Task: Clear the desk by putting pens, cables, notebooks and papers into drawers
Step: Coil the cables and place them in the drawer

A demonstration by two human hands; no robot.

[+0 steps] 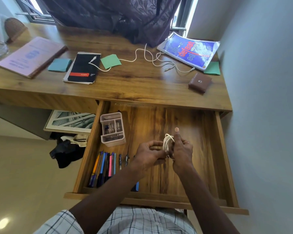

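Head view: both hands are over the open drawer (220, 149). The right hand (182, 149) has its grip clamped on a coiled white cable (167, 141), one finger pointing straight up beside the loops. The left hand (149, 153) pinches the same coil at its lower end, fingers curled. Below them, pens (103, 166) lie in a row along the drawer's left side, just in front of a pink organiser (112, 129). Up on the table (134, 85) a loose white cable (142, 54) trails from a black notebook (83, 68) towards a blue magazine (189, 49). A pink book (30, 54), green paper (110, 61) and a brown wallet (200, 82) lie there too.
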